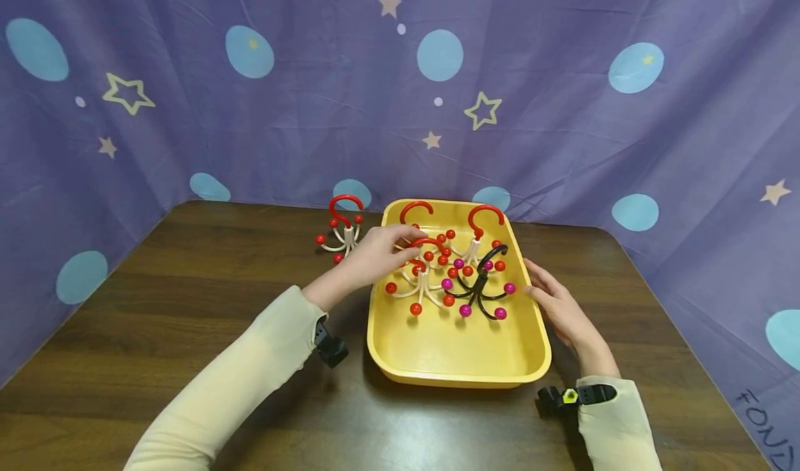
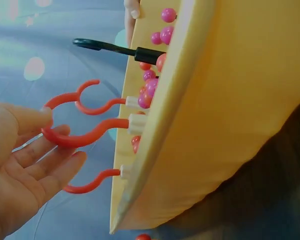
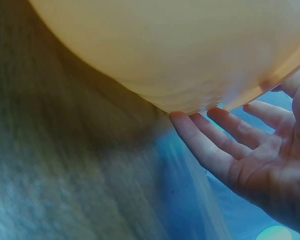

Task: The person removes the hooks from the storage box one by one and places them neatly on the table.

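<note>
The purple curtain (image 1: 325, 110) stands behind the back edge of the brown table (image 1: 187, 269) as a backdrop. The yellow tray (image 1: 459, 353) sits on the table, right of centre, its back rim near the table's back edge. In my judgement it is placed there so that both hands reach it easily.

My right hand (image 1: 565, 315) is extended, fingers nearly straight against the outside of the tray's right wall, thumb at the rim; this likely steadies the tray. My left hand (image 1: 375, 252) reaches over the tray's left edge and pinches the front-left hanger (image 1: 422, 276) by its red hook, thumb opposite fingers. The hook is the highest part, so gripping there probably avoids the splayed arms.

Inside the tray, the black hanger (image 1: 480, 283) stands to the right of the held one. The back-right hanger (image 1: 473, 250) and the back-left hanger (image 1: 417, 204) stand towards the back corners, hooks up. The outer hanger (image 1: 348, 237) is on the table, beside the tray's back-left corner.

Red balls (image 1: 415, 309) tip the white arms; purple balls (image 1: 465, 310) tip the black ones. The arms spread outward, presumably for stability.
</note>
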{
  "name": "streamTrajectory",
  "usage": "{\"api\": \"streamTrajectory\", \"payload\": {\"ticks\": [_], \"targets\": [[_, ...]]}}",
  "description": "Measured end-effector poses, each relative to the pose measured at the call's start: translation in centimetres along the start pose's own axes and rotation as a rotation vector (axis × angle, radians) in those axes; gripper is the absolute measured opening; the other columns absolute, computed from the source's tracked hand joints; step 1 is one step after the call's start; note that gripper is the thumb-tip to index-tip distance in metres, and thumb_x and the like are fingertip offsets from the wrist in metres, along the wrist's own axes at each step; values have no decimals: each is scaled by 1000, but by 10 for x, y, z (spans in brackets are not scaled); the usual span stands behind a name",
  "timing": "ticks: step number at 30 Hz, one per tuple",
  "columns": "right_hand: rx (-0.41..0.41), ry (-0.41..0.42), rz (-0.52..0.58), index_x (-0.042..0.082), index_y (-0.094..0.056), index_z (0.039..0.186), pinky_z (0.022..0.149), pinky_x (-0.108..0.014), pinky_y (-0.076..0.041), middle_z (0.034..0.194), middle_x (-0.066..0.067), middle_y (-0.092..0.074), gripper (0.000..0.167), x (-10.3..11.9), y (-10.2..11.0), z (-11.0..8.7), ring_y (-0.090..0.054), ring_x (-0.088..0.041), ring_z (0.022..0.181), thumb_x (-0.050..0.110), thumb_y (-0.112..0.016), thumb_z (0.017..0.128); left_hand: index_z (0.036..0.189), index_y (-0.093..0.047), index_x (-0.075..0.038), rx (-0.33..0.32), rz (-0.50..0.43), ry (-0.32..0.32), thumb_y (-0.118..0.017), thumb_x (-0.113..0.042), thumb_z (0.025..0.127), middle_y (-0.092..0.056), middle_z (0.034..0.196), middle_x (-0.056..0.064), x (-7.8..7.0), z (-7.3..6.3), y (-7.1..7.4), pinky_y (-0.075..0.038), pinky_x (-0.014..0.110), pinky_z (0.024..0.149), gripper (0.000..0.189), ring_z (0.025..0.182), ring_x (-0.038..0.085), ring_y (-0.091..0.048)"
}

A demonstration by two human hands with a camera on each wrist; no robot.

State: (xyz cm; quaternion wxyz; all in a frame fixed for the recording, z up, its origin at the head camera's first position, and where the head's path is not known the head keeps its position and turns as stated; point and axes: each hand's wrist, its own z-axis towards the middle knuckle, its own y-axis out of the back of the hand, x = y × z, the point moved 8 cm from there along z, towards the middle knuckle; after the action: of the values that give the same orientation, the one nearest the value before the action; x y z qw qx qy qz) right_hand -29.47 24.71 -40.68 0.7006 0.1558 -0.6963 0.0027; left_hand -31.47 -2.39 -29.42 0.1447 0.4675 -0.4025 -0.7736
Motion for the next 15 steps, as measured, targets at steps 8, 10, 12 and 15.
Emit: {"api": "streamTrajectory", "payload": {"ticks": [8,10,12,15], "targets": [[4,7,2,9,-14,146,76,-31,-52,142,-26,-28,57,1,-1,0,-57,-9,97,12,-40,95,117,-61,-13,-22,9,3,-58,-8,88,-66,104,3,-3,1,-3,-46,24,64,29,89,14,-63],[3,7,-3,9,-14,146,76,-31,-52,142,-26,-28,57,1,0,0,-57,-9,97,12,-40,95,116,-62,-12,-36,9,2,-58,-8,88,-67,101,3,-3,1,-3,-45,23,61,28,86,14,-64],[1,5,-9,9,-14,146,76,-32,-52,142,-26,-28,57,1,0,0,-57,-9,97,12,-40,95,115,-62,-12,-44,9,5,-58,-9,88,-67,100,3,-3,1,-3,-45,22,60,28,84,13,-64],[0,3,-10,9,-14,146,77,-32,-52,142,-26,-28,57,0,0,0,-57,-9,98,12,-40,95,115,-63,-12,-50,7,5,-58,-9,88,-68,98,2,-5,0,-2,-45,22,59,27,82,12,-63]]}}
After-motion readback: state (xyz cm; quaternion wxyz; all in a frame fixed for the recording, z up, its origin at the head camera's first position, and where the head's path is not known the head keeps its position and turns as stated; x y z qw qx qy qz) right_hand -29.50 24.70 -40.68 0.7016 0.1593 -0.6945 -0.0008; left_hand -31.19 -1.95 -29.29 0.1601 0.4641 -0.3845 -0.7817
